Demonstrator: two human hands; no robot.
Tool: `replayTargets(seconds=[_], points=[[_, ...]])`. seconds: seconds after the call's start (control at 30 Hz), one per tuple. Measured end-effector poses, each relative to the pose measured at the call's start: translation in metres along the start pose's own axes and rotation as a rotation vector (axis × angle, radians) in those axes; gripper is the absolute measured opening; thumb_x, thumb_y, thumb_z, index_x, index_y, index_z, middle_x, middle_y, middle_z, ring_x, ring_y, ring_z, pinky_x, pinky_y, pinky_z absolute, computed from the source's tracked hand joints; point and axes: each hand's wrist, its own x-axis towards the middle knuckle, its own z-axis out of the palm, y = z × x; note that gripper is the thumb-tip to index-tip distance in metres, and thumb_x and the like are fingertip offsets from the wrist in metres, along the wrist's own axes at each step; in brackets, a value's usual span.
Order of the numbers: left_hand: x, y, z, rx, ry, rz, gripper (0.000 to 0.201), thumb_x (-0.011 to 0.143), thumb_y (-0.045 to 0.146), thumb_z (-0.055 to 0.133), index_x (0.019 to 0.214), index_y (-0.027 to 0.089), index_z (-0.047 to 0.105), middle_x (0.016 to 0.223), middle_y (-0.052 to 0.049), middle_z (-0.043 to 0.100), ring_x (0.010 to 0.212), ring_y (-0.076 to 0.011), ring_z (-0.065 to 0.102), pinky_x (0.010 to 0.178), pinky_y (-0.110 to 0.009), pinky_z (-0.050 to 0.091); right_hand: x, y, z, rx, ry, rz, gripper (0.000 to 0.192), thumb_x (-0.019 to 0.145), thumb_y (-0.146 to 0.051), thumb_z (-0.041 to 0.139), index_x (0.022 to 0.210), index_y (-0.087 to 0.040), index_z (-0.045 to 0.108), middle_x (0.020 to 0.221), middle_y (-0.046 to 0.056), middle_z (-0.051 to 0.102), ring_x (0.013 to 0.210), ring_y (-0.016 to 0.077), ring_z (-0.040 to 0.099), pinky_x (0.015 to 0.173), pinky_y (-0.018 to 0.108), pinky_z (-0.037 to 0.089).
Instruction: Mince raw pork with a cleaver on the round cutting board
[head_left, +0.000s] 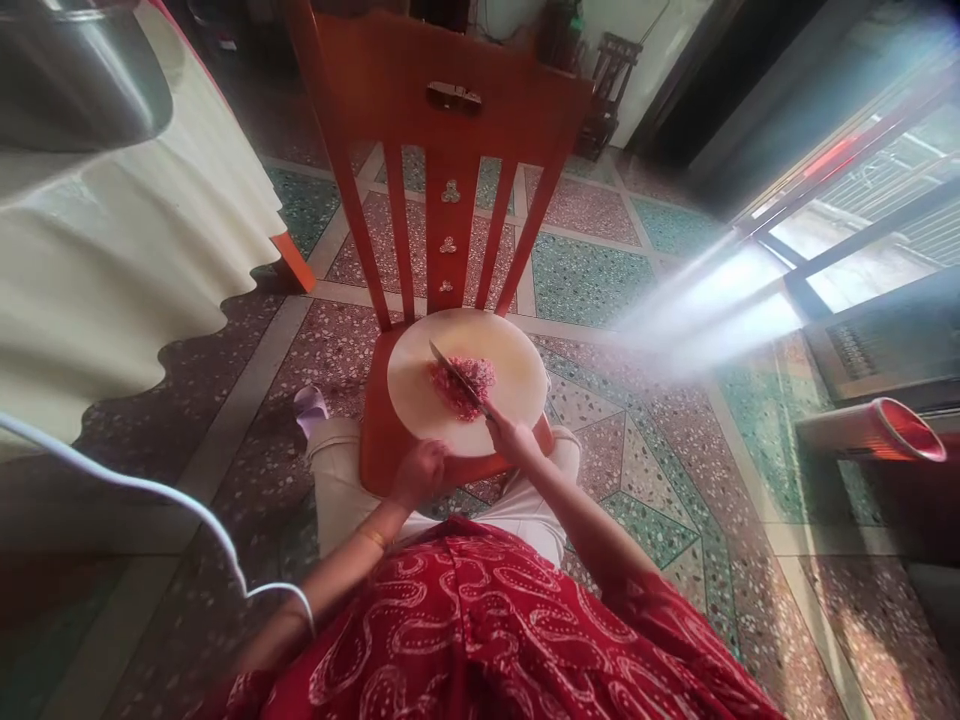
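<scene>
Chair (442,130): orange wood, slatted back at 12 o'clock, seat under the board.
Cutting board (420,390): round, pale, flat on the chair seat.
Right hand (512,437): at 5 o'clock of the board, clamped on the knife handle.
Left hand (420,470): fingers curled together, at the board's 6 o'clock rim.
Knife (455,375): blade slanting toward 10 o'clock across the pile.
Minced red pile (459,383): at board centre, under the blade.

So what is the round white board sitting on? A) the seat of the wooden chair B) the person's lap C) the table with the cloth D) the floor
A: the round white board lies on the seat of the wooden chair, with its slatted back rising just behind; the right hand holds a knife over the pink chopped bits, and the left hand rests at the board's near edge.
</scene>
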Motion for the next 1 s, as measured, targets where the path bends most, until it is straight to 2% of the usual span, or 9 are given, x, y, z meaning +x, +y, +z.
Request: replayTargets(seconds=[0.07, 0.2, 0.27, 0.37, 0.43, 0.53, 0.7, 0.87, 1.0], points=[[0.001, 0.001, 0.000, -0.005, 0.002, 0.010, 0.030, 0.083, 0.009, 0.039, 0.103, 0.016, 0.060, 0.105, -0.008, 0.061, 0.103, -0.0185, 0.053, 0.095, -0.037, 0.046, 0.000, 0.000, -0.001, -0.009, -0.041, 0.010, 0.046, 0.093, -0.031, 0.037, 0.139, -0.028, 0.039, 0.090, 0.003, 0.072, 0.079, 0.0208, 0.068, 0.071, 0.028, 0.049], [0.002, 0.002, -0.002, -0.001, -0.011, 0.001, 0.033, 0.082, 0.007, 0.038, 0.104, 0.018, 0.060, 0.106, -0.007, 0.061, 0.102, -0.0180, 0.054, 0.094, -0.038, 0.046, 0.001, 0.001, -0.001, 0.060, 0.112, -0.021, 0.047, 0.095, -0.034, 0.034, 0.142, -0.031, 0.033, 0.102, 0.003, 0.070, 0.085, 0.0193, 0.067, 0.074, 0.026, 0.049], [0.002, 0.003, -0.002, 0.003, 0.003, -0.007, 0.032, 0.083, 0.008, 0.038, 0.103, 0.017, 0.061, 0.105, -0.007, 0.062, 0.102, -0.0183, 0.054, 0.094, -0.038, 0.046, 0.001, 0.003, 0.002, 0.071, 0.083, -0.007, 0.048, 0.094, -0.033, 0.035, 0.142, -0.029, 0.034, 0.103, 0.003, 0.070, 0.084, 0.0191, 0.067, 0.074, 0.026, 0.049], [0.002, 0.002, -0.002, 0.006, 0.007, 0.007, 0.031, 0.082, 0.009, 0.039, 0.103, 0.017, 0.061, 0.106, -0.007, 0.061, 0.103, -0.0188, 0.053, 0.094, -0.038, 0.046, 0.001, 0.005, 0.002, 0.071, 0.002, 0.013, 0.044, 0.092, -0.031, 0.039, 0.136, -0.029, 0.044, 0.097, 0.002, 0.071, 0.083, 0.0196, 0.067, 0.075, 0.026, 0.049], [0.003, 0.003, -0.002, 0.008, -0.006, 0.011, 0.033, 0.082, 0.007, 0.038, 0.104, 0.017, 0.060, 0.107, -0.007, 0.061, 0.103, -0.0183, 0.053, 0.094, -0.036, 0.046, -0.001, 0.006, -0.002, 0.099, 0.064, -0.010, 0.044, 0.093, -0.032, 0.038, 0.136, -0.029, 0.044, 0.098, 0.002, 0.071, 0.088, 0.0198, 0.066, 0.078, 0.026, 0.048], [0.004, 0.004, -0.003, 0.009, -0.005, 0.004, 0.032, 0.083, 0.007, 0.038, 0.103, 0.017, 0.060, 0.105, -0.007, 0.062, 0.101, -0.0181, 0.053, 0.093, -0.036, 0.046, -0.005, 0.006, -0.003, 0.133, 0.167, -0.027, 0.048, 0.094, -0.032, 0.035, 0.141, -0.026, 0.036, 0.104, 0.004, 0.069, 0.094, 0.0202, 0.064, 0.080, 0.027, 0.048], [0.006, 0.007, -0.006, -0.010, -0.009, -0.010, 0.031, 0.083, 0.008, 0.039, 0.104, 0.018, 0.060, 0.104, -0.007, 0.062, 0.101, -0.0180, 0.054, 0.093, -0.036, 0.046, -0.010, 0.013, -0.004, 0.101, 0.011, 0.034, 0.044, 0.091, -0.031, 0.041, 0.134, -0.027, 0.047, 0.098, 0.004, 0.071, 0.088, 0.0213, 0.066, 0.075, 0.027, 0.050], [0.007, 0.005, -0.006, 0.036, 0.001, 0.023, 0.032, 0.082, 0.007, 0.039, 0.103, 0.018, 0.061, 0.102, -0.007, 0.062, 0.098, -0.0184, 0.055, 0.089, -0.036, 0.047, -0.011, 0.016, -0.007, 0.133, 0.197, 0.051, 0.048, 0.094, -0.032, 0.034, 0.142, -0.028, 0.033, 0.110, 0.004, 0.067, 0.094, 0.0189, 0.065, 0.079, 0.025, 0.048], [0.007, 0.004, -0.005, 0.040, 0.006, 0.019, 0.029, 0.082, 0.010, 0.040, 0.101, 0.017, 0.061, 0.101, -0.008, 0.062, 0.097, -0.0189, 0.055, 0.088, -0.037, 0.048, -0.002, 0.018, -0.002, 0.071, 0.042, 0.116, 0.045, 0.092, -0.031, 0.040, 0.136, -0.028, 0.044, 0.100, 0.004, 0.071, 0.085, 0.0201, 0.067, 0.075, 0.027, 0.050]])
